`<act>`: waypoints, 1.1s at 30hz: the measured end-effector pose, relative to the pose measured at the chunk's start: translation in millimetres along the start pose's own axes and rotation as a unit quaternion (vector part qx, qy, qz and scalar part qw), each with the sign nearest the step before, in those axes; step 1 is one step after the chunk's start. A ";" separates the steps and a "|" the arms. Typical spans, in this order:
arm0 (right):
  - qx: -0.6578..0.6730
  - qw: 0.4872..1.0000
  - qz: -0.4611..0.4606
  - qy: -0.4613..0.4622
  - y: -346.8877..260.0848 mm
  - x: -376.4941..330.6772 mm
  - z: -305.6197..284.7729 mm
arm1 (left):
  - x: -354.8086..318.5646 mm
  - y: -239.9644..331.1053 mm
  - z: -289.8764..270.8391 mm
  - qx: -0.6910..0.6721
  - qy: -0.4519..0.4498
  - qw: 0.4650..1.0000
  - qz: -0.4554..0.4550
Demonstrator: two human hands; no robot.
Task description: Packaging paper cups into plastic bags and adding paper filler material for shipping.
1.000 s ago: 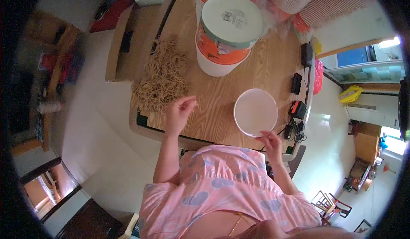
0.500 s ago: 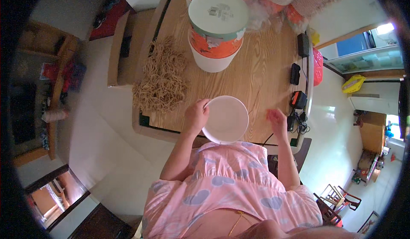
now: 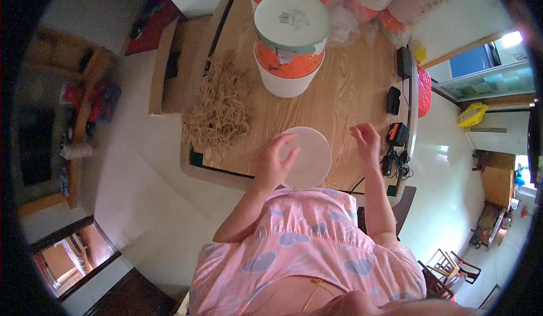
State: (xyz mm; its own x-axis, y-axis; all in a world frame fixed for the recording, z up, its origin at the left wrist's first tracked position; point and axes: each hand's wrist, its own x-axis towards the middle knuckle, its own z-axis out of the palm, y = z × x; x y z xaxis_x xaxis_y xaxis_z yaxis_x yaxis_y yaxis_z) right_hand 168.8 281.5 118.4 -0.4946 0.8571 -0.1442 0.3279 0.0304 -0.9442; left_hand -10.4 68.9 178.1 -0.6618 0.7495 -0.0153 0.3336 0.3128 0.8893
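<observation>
Since half a second ago your left hand point(image 3: 275, 160) has shifted onto the white disc point(image 3: 307, 156) and your right hand point(image 3: 367, 141) has lifted clear, fingers spread wide, holding nothing. The wooden table point(image 3: 339, 98) carries it all. The big orange-and-white tub point(image 3: 290, 39) stands well behind; a careless reach may knock it. The heap of tan strands point(image 3: 220, 109) lies left of the disc; a sleeve could drag some off the edge. The disc sits near the table's front edge, your left fingers curled over its left rim; whether they pinch it I cannot tell, so it could slip off.
</observation>
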 end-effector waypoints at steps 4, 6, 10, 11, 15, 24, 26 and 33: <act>0.160 0.983 -0.031 -0.089 -122.8 -70.5 -3.6 | -0.3 47.9 16.2 -0.206 -0.147 0.962 0.099; 0.245 0.963 -0.037 -0.103 -134.8 -85.5 6.9 | -1.0 67.8 21.7 -0.229 -0.173 0.947 0.144; 0.201 0.976 -0.055 -0.060 -151.3 -86.8 18.1 | -2.4 87.4 8.6 -0.304 -0.208 0.930 -0.012; 0.185 0.980 -0.041 -0.068 -153.6 -86.0 19.1 | -1.8 87.4 3.8 -0.222 -0.191 0.956 -0.026; 0.216 0.968 -0.071 -0.103 -137.0 -82.2 24.2 | -8.8 78.5 2.7 -0.217 -0.066 0.973 0.040; 0.051 0.959 -0.148 -0.235 -145.6 -65.7 23.3 | -13.9 48.6 -2.6 -0.263 -0.109 0.957 -0.061; 0.048 0.959 -0.131 -0.249 -142.0 -64.1 24.3 | -12.9 51.7 -2.0 -0.279 -0.112 0.952 -0.061; -0.029 0.967 -0.146 -0.209 -132.8 -61.8 33.5 | -11.4 45.8 -0.4 -0.219 -0.107 0.965 -0.095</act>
State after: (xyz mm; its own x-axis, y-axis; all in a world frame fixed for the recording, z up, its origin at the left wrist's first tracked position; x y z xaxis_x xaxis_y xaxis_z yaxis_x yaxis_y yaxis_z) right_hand 128.8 207.2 242.7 -0.8504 0.5261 0.0078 0.1637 0.2786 -0.9464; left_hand 12.2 74.5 219.2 -0.5141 0.8207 -0.2493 -0.1265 0.2149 0.9684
